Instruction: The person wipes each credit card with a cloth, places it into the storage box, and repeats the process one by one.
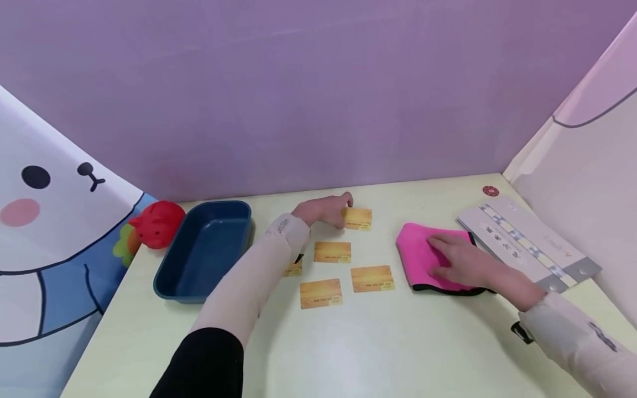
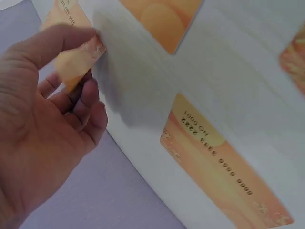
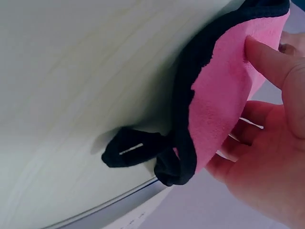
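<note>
The thin orange card (image 1: 357, 219) nearest the purple wall (image 1: 318, 99) was on the pale table (image 1: 338, 348), and the left hand (image 1: 323, 211) pinched it at its left end between thumb and fingers. It could have slipped out, because only one end was held and it looked smooth. A hard squeeze might have bent it. The pale left sleeve (image 1: 264, 265) was over a half-hidden orange card (image 1: 293, 269), so a low arm could have pushed that one crooked.

The pinched card had a pale patch in one corner and a row of little dark numbers. Three more orange cards (image 1: 332, 252) lay flat, apart from each other.

To the right was a bright pink, soft cloth piece (image 1: 412, 251) with a black edge and a little black loop. The right hand (image 1: 463, 261) was on it, thumb and fingers on two sides of a hump. The fingertips were hidden, so one cannot tell if it gripped or just rested. A sideways shove could have bumped the pale, flat book or box (image 1: 530, 243) beside it.

Behind that was a small, round red chip (image 1: 490, 190). Far left were a deep, dark blue tray (image 1: 206, 251) and a shiny red toy pig (image 1: 159, 224).
</note>
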The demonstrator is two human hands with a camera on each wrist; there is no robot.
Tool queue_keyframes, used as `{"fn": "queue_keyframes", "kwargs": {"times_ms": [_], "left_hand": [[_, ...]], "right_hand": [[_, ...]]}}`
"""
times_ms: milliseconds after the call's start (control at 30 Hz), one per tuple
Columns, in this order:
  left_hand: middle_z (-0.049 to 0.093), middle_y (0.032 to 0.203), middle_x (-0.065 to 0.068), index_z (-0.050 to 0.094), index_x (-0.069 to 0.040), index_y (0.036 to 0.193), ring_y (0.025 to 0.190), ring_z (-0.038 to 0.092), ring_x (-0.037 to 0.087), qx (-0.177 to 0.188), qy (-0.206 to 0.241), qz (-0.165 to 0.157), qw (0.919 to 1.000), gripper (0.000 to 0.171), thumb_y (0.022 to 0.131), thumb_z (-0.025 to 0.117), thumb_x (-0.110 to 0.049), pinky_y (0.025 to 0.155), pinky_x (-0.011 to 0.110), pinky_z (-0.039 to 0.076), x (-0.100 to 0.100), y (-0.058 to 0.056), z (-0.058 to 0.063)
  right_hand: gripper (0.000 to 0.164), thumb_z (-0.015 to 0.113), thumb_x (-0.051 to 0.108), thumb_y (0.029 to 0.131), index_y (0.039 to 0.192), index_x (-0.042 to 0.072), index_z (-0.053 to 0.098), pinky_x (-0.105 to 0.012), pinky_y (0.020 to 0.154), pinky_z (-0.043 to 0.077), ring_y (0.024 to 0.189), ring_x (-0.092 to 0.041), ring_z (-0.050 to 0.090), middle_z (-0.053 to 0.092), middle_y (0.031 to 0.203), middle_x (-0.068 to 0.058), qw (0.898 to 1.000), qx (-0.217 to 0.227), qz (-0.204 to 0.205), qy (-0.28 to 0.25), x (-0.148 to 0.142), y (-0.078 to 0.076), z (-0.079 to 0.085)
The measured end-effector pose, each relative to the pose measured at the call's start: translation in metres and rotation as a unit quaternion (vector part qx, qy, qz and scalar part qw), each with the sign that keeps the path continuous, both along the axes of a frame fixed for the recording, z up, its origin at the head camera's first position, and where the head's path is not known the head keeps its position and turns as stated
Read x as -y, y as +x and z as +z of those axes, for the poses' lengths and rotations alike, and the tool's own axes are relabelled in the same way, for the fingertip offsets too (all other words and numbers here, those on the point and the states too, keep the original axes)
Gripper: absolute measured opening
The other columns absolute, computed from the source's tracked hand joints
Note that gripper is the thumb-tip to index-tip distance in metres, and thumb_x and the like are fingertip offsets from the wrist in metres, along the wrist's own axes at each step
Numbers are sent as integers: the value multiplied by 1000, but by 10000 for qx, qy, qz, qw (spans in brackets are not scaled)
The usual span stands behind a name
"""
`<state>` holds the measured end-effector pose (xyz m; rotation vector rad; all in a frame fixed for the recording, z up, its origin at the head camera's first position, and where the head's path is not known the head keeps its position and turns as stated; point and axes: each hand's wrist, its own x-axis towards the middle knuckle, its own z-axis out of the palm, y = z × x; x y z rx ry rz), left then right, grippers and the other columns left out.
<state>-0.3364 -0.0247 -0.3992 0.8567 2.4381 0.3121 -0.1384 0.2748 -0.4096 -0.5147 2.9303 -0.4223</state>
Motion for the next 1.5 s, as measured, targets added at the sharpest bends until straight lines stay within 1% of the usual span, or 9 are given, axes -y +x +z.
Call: {"fn": "queue_keyframes", "kwargs": {"times_ms": [133, 233, 400, 500, 667, 900, 1100, 1367, 1500], "left_hand": [[51, 95, -1, 50, -16, 109, 80, 43, 16, -166, 517, -330, 9980, 16, 99, 62, -20, 75, 30, 37, 6, 3, -2], [40, 76, 2, 47, -11, 89, 67, 35, 16, -52, 1273, -189, 9917, 21, 99, 64, -20, 69, 30, 33, 12, 12, 8], [59, 95, 2, 59, -9, 115, 72, 51, 14, 201, 2637, 485, 9632, 20, 99, 65, -21, 72, 29, 43, 23, 38, 41], [62, 112, 8, 51, -16, 138, 83, 62, 18, 229, 3337, 864, 9384, 42, 98, 65, -21, 75, 32, 48, 27, 54, 57], [64, 98, 10, 52, -13, 137, 86, 66, 23, 19, 4589, 1368, 8779, 44, 96, 68, -17, 76, 32, 49, 32, 75, 68], [69, 88, 8, 58, -15, 136, 79, 62, 18, -288, 5427, 1921, 8171, 41, 96, 67, -13, 71, 28, 46, 31, 88, 63], [72, 95, 15, 60, -16, 133, 84, 67, 24, -402, 5540, 2174, 8026, 38, 96, 68, -14, 69, 27, 44, 18, 93, 51], [69, 100, 16, 62, -8, 130, 85, 61, 16, -400, 5471, 2536, 7967, 40, 94, 59, 8, 72, 22, 48, 6, 107, 43], [63, 96, 11, 62, -2, 123, 83, 56, 15, -204, 5572, 2812, 7810, 37, 91, 53, 13, 72, 23, 48, 7, 111, 45]], "right_hand": [[67, 74, 26, 90, 140, -11, 49, -60, 109, 39, 134, -49, 43, 49, 144, -31, 9995, -243, 129, 126, 0, -5, -2], [60, 73, 22, 90, 136, -12, 53, -60, 107, 41, 130, -48, 49, 55, 138, -31, 9981, -580, 94, 206, 0, -9, -4], [50, 73, 16, 87, 126, -11, 60, -58, 94, 49, 109, -45, 61, 64, 119, -29, 9916, -1267, -91, 233, -3, -16, -8], [43, 72, 13, 86, 120, -11, 62, -56, 87, 52, 99, -41, 64, 66, 110, -27, 9900, -1385, -205, 138, -8, -18, -5], [38, 68, 10, 89, 121, -9, 61, -59, 88, 49, 103, -44, 61, 63, 114, -29, 9862, -1473, -599, -465, -13, -20, 26], [40, 66, 9, 92, 130, -3, 59, -59, 86, 43, 110, -44, 53, 59, 121, -28, 9468, -2638, -991, -1555, 7, -23, 81], [53, 70, 3, 89, 139, -1, 52, -57, 92, 44, 110, -42, 55, 61, 124, -27, 9167, -3366, -502, -2096, 58, -28, 104], [41, 81, 8, 82, 118, -1, 64, -51, 81, 53, 96, -38, 64, 70, 105, -21, 8758, -4504, 551, -1644, 110, -42, 80], [41, 82, 14, 83, 121, 5, 68, -51, 83, 53, 104, -36, 64, 69, 112, -18, 8800, -4443, 973, -1365, 120, -48, 71]]}}
